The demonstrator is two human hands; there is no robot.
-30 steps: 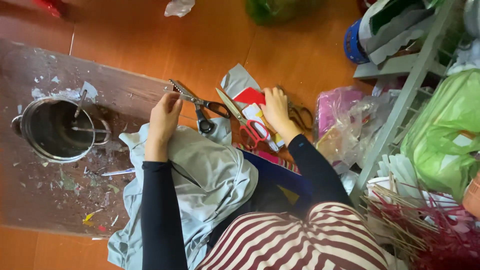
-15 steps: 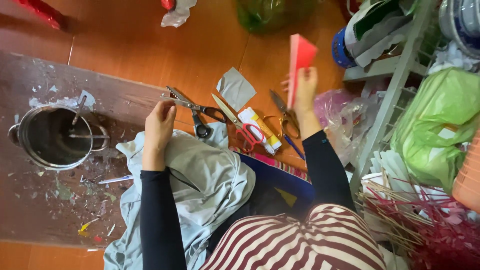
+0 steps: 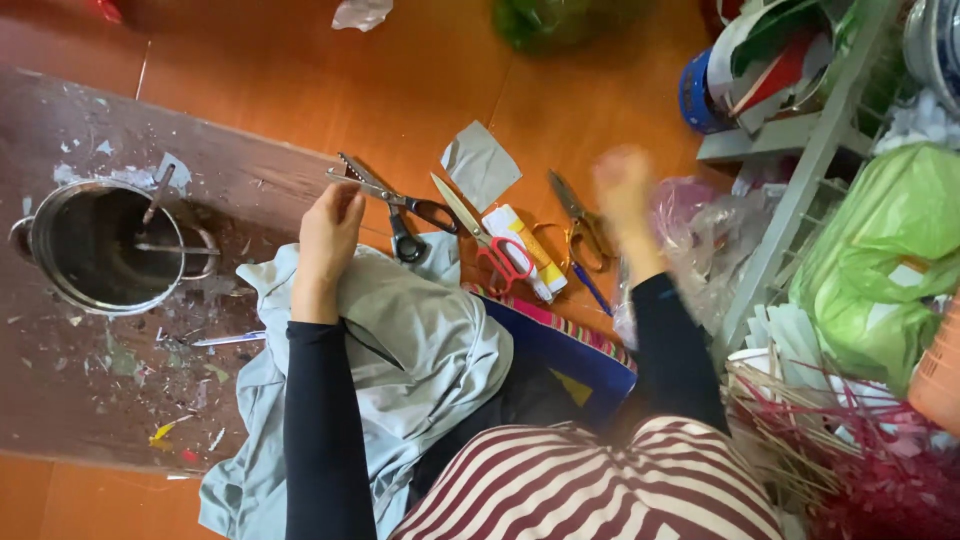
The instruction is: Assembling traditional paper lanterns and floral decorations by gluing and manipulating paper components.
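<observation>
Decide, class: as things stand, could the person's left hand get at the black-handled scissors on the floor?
Probably yes. The left hand rests on the pale cloth right beside the black-handled scissors, which lie uncovered on the floor with nothing between them.

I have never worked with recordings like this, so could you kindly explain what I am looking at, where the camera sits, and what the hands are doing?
There is no machine here: a person works with two bare hands, and the one camera sits on their head, looking down. The left hand rests on a pale grey cloth spread over the lap and holds nothing. The right hand is raised and blurred, so I cannot tell what it holds, if anything. On the orange floor lie black-handled scissors, red-handled scissors, a third pair and a grey scrap of paper. To the left, a metal pot stands on a dark board strewn with small cuttings. A shelf with a green bag is on the right.
</observation>
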